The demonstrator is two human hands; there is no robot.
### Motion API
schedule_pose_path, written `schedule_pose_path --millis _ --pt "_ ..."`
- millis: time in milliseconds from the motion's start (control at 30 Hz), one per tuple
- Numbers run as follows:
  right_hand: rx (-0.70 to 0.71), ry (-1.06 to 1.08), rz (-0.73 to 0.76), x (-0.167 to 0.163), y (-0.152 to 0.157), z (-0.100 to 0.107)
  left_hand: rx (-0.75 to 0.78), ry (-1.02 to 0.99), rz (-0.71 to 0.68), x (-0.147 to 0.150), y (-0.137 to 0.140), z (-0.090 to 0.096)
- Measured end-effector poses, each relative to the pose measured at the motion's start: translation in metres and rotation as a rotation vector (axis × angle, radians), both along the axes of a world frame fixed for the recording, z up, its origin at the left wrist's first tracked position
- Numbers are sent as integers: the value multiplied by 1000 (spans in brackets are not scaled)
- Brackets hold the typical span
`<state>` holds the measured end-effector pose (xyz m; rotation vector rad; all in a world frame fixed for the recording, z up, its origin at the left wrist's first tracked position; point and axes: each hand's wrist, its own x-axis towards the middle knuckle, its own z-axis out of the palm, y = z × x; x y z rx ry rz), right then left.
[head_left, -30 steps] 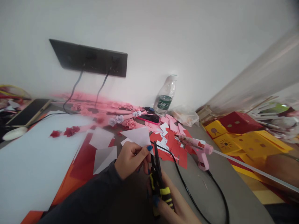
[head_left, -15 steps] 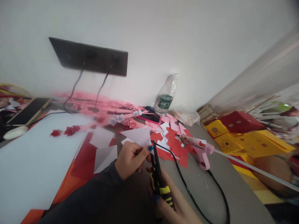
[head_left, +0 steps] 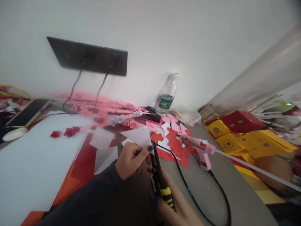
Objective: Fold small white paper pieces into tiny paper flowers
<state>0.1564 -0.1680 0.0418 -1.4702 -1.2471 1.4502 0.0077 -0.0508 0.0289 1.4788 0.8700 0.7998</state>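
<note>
The left hand (head_left: 131,160) pinches white paper (head_left: 139,136) above the grey table (head_left: 199,191); the right hand (head_left: 168,212) clamps yellow-and-black scissors (head_left: 157,172), blades (head_left: 155,153) beside the paper's edge (a pink glue gun (head_left: 198,145) lies to the right).

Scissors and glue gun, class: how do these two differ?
The scissors are black and yellow; the glue gun is mostly pink. The right hand grips the scissors; no hand holds the glue gun. The glue gun has a black cord; the scissors show none. Both are hand tools.
</note>
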Motion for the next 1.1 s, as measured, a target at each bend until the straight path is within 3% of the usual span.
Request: schedule_pose_path --millis 1100 --pt "-19 21 -11 -2 -2 2 27 -36 -34 -1 -2 3"
